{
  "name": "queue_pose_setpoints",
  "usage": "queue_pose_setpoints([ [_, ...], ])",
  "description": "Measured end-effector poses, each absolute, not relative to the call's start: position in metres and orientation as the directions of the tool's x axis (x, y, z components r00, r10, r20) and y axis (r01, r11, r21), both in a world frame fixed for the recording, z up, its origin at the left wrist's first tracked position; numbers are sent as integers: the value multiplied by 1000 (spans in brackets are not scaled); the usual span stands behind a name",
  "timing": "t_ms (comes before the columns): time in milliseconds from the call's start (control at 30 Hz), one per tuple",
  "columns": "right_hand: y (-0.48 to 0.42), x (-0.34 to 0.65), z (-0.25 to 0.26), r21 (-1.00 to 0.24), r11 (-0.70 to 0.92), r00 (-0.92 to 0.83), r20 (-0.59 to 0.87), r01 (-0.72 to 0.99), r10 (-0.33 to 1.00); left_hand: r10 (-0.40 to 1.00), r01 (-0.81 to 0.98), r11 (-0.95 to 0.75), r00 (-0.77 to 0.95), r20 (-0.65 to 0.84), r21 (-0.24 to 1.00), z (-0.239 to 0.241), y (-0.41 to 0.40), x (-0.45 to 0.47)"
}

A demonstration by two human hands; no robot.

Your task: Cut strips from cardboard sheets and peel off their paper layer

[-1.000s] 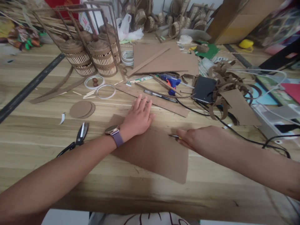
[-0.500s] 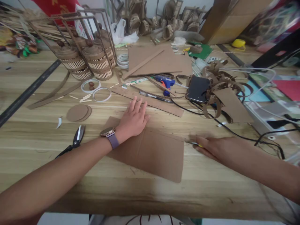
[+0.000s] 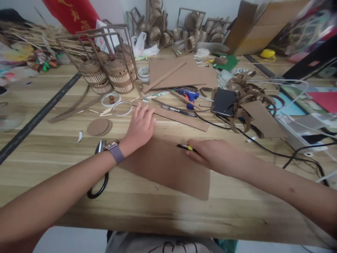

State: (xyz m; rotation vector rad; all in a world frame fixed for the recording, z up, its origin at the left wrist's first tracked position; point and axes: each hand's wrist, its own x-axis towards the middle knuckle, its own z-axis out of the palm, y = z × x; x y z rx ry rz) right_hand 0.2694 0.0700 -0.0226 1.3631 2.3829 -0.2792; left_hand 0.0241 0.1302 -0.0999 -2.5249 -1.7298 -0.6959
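A brown cardboard sheet [image 3: 168, 168] lies flat on the wooden table [image 3: 184, 211] in front of me. My left hand [image 3: 139, 127], with a watch on the wrist, rests flat and open on the sheet's far left corner, fingers spread. My right hand [image 3: 210, 154] is closed around a thin black and yellow tool [image 3: 185, 147] whose tip touches the sheet's far edge near its middle. Black scissors [image 3: 101, 168] lie under my left forearm.
Behind the sheet lie a long cardboard strip [image 3: 181, 117], a blue glue gun [image 3: 190, 95], a phone [image 3: 224, 102], curled cardboard offcuts [image 3: 250, 95] and black cables [image 3: 289, 158]. Cardboard discs [image 3: 99, 126], white rings [image 3: 122, 108] and woven lanterns [image 3: 116, 73] stand at left.
My right hand swung out right beyond the sheet, then came back left onto its far edge. The left hand stayed pressed on the corner. The view shifted, so the scissors now sit under my forearm.
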Motion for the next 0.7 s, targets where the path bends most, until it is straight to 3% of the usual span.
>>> queue_pose_setpoints([
  [200,95,214,-27,73,585,-510,-413,808,755,933,943,-315,286,218,109,-108,122,8],
  [700,105,178,-25,181,701,-587,-427,690,688,940,941,-313,289,181,125,-107,120,12],
])
